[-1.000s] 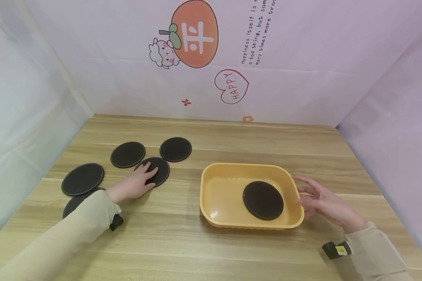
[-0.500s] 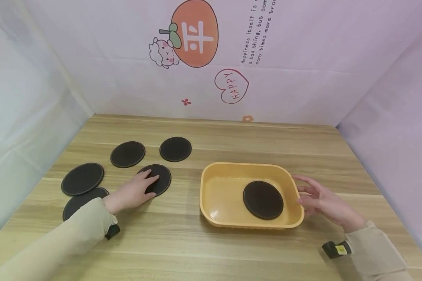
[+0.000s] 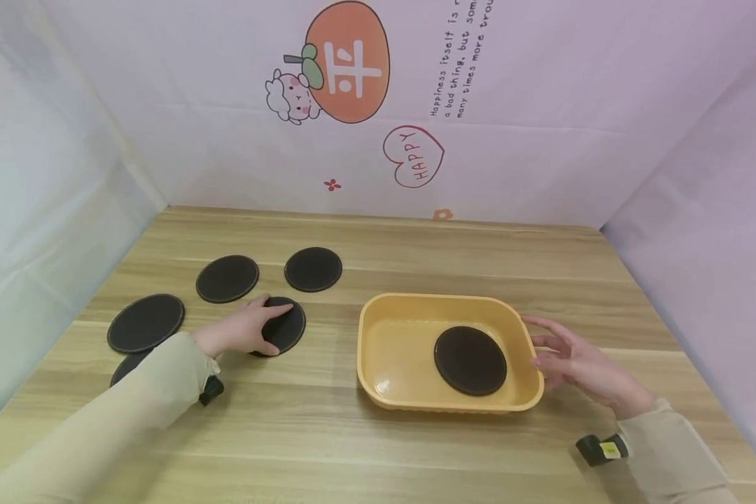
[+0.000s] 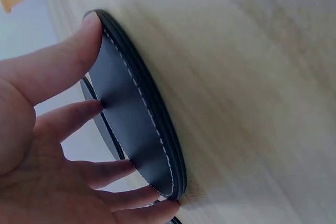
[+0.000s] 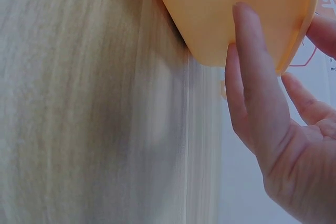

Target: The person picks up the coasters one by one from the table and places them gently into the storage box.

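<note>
A person's left forearm [image 3: 107, 423], in a pale sleeve, stretches forward and inward from the lower left corner, the left hand [image 3: 241, 332] palm down, its thumb [image 4: 58, 69] spread well apart from four fanned, nearly straight fingers [image 4: 100, 173]. Opposite, the sleeved right forearm [image 3: 677, 455] angles inward from the lower right, the right hand [image 3: 576, 365] turned toward the left hand, its fingers [image 5: 257, 72] gently bent and thumb held apart from them.
</note>
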A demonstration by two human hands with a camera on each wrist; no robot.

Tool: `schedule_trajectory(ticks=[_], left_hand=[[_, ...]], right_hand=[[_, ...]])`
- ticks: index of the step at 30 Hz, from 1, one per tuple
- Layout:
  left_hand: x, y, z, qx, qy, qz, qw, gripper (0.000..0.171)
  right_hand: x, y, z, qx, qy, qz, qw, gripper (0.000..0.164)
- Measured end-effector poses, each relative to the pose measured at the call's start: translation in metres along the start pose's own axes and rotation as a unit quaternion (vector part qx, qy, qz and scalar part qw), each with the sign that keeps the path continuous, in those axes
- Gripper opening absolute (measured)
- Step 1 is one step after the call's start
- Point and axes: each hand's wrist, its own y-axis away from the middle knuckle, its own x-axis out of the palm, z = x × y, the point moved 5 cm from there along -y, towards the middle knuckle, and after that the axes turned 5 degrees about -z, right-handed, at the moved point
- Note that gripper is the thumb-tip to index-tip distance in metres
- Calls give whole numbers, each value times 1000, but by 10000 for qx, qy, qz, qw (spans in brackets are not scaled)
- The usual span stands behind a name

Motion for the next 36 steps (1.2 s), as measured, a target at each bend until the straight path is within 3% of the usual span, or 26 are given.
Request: schedule_trajectory(ticks=[4, 12, 19, 29, 36], left_hand=[[-4, -3, -2, 49, -7, -11, 10000, 83], [-12, -11, 8, 92, -221, -511, 9984, 91], [-23, -13, 23, -13, -40, -298, 9995, 81], [-23, -7, 51, -340, 777, 329, 9959, 60], [-25, 0, 62, -622, 2044, 646, 9748, 51]], right_hand=[[-1, 0, 1, -73, -29, 8, 10000, 61], [-3, -1, 2, -90, 21, -39, 9999, 61], [-4, 0, 1, -32, 80, -22, 10000, 62], [-1, 4, -4, 89, 104, -41, 9999, 63], [-1, 3, -2, -10, -81, 119, 9999, 61]])
